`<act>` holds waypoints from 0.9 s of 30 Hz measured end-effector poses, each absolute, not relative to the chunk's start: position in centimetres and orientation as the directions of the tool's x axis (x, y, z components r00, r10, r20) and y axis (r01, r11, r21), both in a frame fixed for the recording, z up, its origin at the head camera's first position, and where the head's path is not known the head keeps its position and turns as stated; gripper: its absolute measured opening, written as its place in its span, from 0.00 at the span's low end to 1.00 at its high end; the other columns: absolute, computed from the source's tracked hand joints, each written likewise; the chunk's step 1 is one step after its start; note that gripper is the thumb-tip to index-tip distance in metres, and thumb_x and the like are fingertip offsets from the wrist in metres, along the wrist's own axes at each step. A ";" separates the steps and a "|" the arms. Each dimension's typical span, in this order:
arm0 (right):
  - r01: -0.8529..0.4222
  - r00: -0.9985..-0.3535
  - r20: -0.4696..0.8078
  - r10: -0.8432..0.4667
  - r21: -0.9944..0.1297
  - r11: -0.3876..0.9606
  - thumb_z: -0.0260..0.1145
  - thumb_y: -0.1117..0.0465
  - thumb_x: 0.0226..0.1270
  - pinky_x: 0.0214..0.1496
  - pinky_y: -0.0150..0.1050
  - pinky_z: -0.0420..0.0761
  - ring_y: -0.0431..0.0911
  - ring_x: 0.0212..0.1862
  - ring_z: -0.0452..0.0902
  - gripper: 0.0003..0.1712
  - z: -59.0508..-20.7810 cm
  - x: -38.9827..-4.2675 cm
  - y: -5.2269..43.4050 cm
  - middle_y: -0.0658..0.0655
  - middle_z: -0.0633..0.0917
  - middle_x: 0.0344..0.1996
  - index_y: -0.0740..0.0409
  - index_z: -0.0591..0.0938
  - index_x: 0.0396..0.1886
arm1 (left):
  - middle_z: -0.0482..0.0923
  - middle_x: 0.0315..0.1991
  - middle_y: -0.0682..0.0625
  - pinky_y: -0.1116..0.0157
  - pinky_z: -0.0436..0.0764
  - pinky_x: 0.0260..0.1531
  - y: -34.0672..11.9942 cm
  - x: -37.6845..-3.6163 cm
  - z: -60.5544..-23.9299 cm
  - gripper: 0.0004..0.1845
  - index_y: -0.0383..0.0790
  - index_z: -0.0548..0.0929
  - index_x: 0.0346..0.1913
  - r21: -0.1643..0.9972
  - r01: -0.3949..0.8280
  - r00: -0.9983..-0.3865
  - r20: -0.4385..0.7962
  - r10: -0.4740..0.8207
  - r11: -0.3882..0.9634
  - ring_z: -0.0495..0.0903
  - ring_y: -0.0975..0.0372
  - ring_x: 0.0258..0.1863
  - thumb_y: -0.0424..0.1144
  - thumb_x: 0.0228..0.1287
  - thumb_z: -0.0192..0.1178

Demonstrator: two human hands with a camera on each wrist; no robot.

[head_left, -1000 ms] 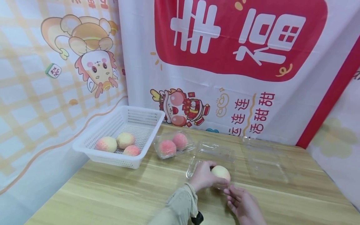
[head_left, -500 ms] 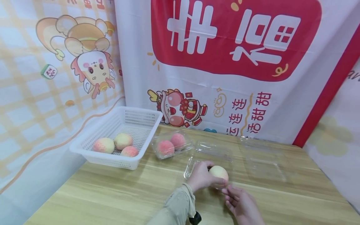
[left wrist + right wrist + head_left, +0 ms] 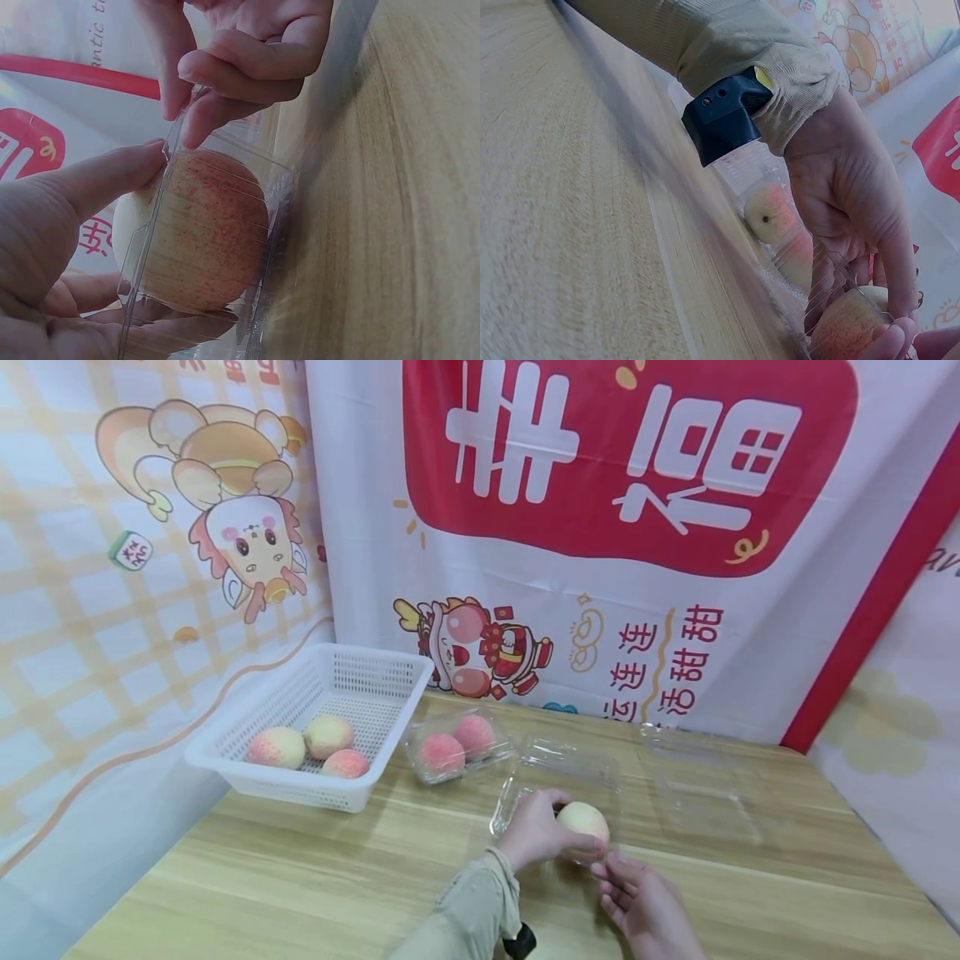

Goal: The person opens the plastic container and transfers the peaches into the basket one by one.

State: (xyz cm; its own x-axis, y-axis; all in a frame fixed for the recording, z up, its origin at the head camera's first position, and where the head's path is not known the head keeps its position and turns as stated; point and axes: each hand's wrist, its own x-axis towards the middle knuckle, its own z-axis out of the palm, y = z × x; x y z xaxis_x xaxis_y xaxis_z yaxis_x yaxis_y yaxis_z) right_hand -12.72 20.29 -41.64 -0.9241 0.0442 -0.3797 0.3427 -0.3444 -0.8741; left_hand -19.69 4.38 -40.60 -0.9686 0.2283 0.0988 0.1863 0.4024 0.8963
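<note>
A banner (image 3: 600, 522) is reading 幸福 beyond the left grip (image 3: 540, 832), still holding a peach (image 3: 582, 824). The right grip (image 3: 647, 897) is pinching the peach's clear box (image 3: 566, 767).

1. Glinting in glossy, clear plastic on the container (image 3: 555, 772), lower centre.
2. Looking matt and slightly rough on the peach (image 3: 582, 823), lower centre.
3. Showing perforated plastic on the basket (image 3: 296, 787), lower left.
4. Showing smooth wood grain on the tabletop (image 3: 322, 877), bottom left.
5. Displaying faintly shiny, creased cloth on the banner (image 3: 622, 485), upper right.
</note>
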 end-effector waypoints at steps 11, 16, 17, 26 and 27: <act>0.337 -0.925 -0.377 0.057 -0.879 -0.338 0.59 0.63 0.73 0.40 0.35 0.76 0.44 0.36 0.74 0.09 -41.7 -12.7 20.2 0.55 0.84 0.33 0.65 0.79 0.45 | 0.82 0.35 0.56 0.67 0.79 0.34 4.4 -19.8 -40.8 0.32 0.40 0.85 0.46 0.892 0.210 -0.965 0.123 0.232 0.399 0.77 0.67 0.31 0.47 0.34 0.84; 0.332 -0.927 -0.371 0.056 -0.880 -0.340 0.60 0.63 0.72 0.40 0.35 0.76 0.44 0.37 0.74 0.08 -41.7 -12.7 20.2 0.55 0.84 0.33 0.65 0.79 0.43 | 0.83 0.38 0.54 0.66 0.80 0.37 4.4 -19.8 -40.8 0.35 0.39 0.84 0.49 0.896 0.198 -0.969 0.117 0.218 0.397 0.78 0.66 0.34 0.47 0.33 0.84; 0.330 -0.928 -0.369 0.056 -0.881 -0.339 0.60 0.63 0.72 0.40 0.35 0.76 0.44 0.37 0.74 0.08 -41.7 -12.7 20.2 0.55 0.84 0.33 0.64 0.79 0.43 | 0.83 0.38 0.54 0.65 0.80 0.38 4.4 -19.8 -40.8 0.36 0.38 0.84 0.49 0.899 0.192 -0.970 0.113 0.216 0.394 0.78 0.65 0.35 0.47 0.32 0.84; 0.347 -0.923 -0.382 0.041 -0.874 -0.340 0.59 0.63 0.73 0.42 0.35 0.76 0.45 0.38 0.74 0.14 -41.5 -12.6 20.2 0.56 0.83 0.35 0.69 0.74 0.50 | 0.82 0.39 0.55 0.61 0.82 0.39 4.2 -20.0 -40.8 0.36 0.42 0.83 0.50 0.939 0.126 -0.987 0.086 0.137 0.320 0.80 0.63 0.38 0.50 0.33 0.83; 0.347 -0.924 -0.381 0.039 -0.875 -0.339 0.59 0.63 0.73 0.42 0.35 0.76 0.45 0.39 0.74 0.14 -41.5 -12.6 20.3 0.56 0.83 0.35 0.69 0.74 0.51 | 0.82 0.39 0.55 0.62 0.82 0.39 4.2 -20.0 -40.8 0.35 0.42 0.83 0.50 0.942 0.131 -0.987 0.094 0.131 0.309 0.79 0.63 0.38 0.50 0.34 0.83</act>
State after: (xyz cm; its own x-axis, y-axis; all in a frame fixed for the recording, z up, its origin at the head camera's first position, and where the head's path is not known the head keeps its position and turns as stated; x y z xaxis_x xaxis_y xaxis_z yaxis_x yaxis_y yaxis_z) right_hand -12.62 20.27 -41.54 -0.9236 0.0391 -0.3813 0.3468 -0.3386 -0.8747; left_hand -19.98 4.23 -40.78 -0.9869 0.1313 0.0939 0.1308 0.3093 0.9419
